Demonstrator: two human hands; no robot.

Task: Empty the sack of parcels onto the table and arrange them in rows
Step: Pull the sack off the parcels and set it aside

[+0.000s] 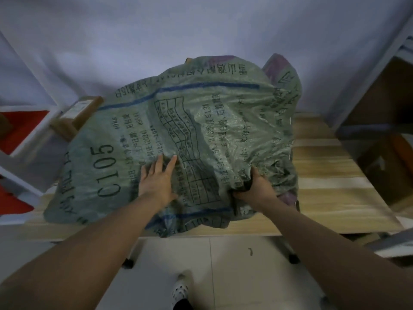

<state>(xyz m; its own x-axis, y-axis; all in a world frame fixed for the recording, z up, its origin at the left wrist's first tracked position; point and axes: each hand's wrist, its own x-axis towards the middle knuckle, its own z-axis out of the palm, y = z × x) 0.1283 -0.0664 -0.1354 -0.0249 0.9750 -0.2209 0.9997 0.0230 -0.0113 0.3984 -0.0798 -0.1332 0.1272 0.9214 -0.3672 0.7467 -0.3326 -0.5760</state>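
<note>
A large green woven sack [201, 121] with black print and blue stripes lies bulging across the wooden table [330, 166]. My left hand [157, 177] rests flat on the sack's near middle, fingers spread. My right hand [254, 186] grips a bunched fold of the sack at its near right. A brown cardboard parcel [78, 115] pokes out beside the sack's far left edge. Purple wrapping [277, 63] shows at the sack's far right. The other parcels are hidden inside.
White shelving with red panels [24, 130] stands to the left. A shelf holding cardboard boxes [384, 135] stands to the right. A white wall is behind the table. Pale floor tiles and my white shoe [180, 291] show below the table's near edge.
</note>
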